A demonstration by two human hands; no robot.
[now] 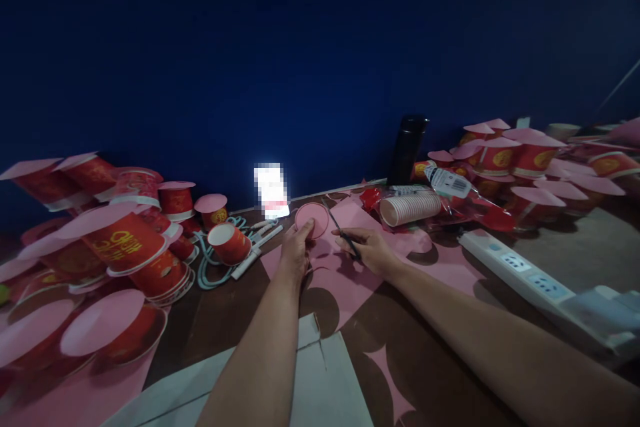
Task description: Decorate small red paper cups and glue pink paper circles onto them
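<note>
With the left hand (295, 247) pinching the pink paper disc (311, 219) and the right hand (367, 248) closed on the scissors (341, 227), the blades just beside those fingers could nick them or cut the disc's edge ragged.

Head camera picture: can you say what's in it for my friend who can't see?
A left hand holds a pink paper disc while the right hand holds scissors, over pink paper on a brown table. Red paper cups are piled at both sides.

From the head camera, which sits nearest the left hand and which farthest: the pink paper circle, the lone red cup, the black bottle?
1. Pink paper circle, held in the left hand.
2. Red cup, to its left.
3. Black bottle, far right by the wall.
</note>
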